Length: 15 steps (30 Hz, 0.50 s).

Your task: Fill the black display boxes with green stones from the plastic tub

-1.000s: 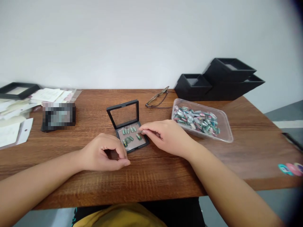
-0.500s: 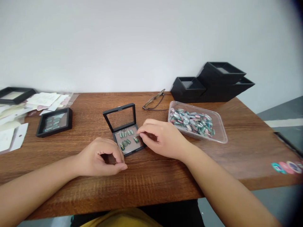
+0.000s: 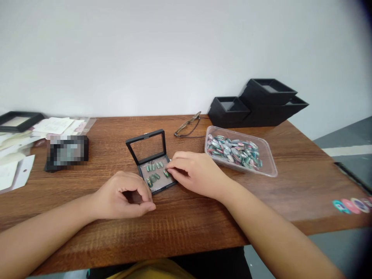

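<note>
The right hand (image 3: 197, 174) is resting at a decorated nail (image 3: 166, 174), the case (image 3: 160, 183) lying open beneath its fingers (image 3: 178, 164), presumably for access; the left hand (image 3: 123, 193) is curling alongside, either grasp unclear.

Beyond your grip you have a pale, plain wall (image 3: 145, 54), and it fills the upper part of your view. Below your grip is a brown wooden table (image 3: 188, 226) with dark grain; its far edge runs along the wall. Far to the right of your grip, the grey floor (image 3: 348, 135) carries a white stripe (image 3: 348, 151). The light is soft.
</note>
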### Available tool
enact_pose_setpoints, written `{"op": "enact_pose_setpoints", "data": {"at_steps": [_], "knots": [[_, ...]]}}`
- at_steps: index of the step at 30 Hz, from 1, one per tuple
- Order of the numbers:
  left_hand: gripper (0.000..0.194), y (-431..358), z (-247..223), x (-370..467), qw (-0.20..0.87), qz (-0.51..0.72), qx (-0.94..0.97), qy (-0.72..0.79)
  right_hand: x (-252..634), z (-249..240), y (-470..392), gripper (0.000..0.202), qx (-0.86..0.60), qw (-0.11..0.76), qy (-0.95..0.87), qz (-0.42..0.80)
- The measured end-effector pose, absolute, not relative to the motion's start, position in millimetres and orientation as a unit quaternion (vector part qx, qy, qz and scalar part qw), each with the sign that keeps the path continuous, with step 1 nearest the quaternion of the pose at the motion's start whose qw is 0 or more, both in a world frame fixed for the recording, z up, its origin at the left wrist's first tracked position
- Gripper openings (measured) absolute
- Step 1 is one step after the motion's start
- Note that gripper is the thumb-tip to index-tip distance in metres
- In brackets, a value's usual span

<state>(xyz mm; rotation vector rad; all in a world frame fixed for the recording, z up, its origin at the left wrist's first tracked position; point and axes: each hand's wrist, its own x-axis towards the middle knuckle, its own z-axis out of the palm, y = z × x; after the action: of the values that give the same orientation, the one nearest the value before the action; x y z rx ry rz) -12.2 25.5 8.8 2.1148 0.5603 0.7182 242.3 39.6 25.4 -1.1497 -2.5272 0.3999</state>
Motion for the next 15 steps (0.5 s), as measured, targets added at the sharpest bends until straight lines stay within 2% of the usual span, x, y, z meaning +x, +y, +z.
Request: {"op": "enact_pose_setpoints", "data": {"at_steps": [15], "knots": [[0.014,24.8,11.0,-13.5,0.391,0.283,0.845,0.230,236.7,27.5,35.8,0.022,-0.422,0.090,-0.901,0.038]]}}
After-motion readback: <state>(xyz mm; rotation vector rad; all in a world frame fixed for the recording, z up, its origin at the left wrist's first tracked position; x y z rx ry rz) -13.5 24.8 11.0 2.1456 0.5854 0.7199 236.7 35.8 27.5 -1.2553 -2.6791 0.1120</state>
